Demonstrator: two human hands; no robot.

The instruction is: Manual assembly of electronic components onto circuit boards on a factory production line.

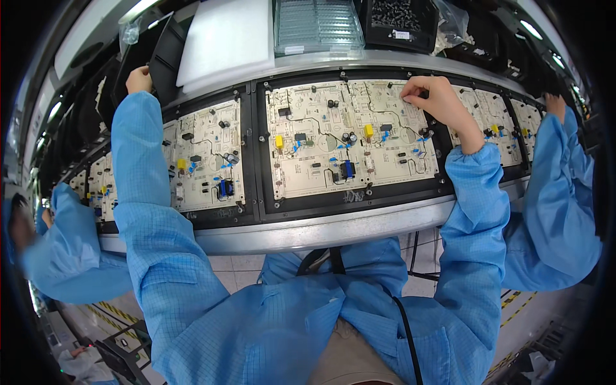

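Straight ahead lies a pale circuit board panel in a black frame, with yellow, blue and black parts standing on it. My right hand is over the panel's far right part, thumb and fingertips pinched together. Anything between those fingertips is too small to make out. Far to the left, my left hand is at the edge of an upright black tray. Its fingers are curled and partly hidden, so what they hold does not show. Another populated board lies beside my left forearm.
Beyond the frames stand a white foam sheet, a clear ribbed tray and a black bin of small dark parts. A metal rail runs along the near edge. Blue-sleeved co-workers work at both sides.
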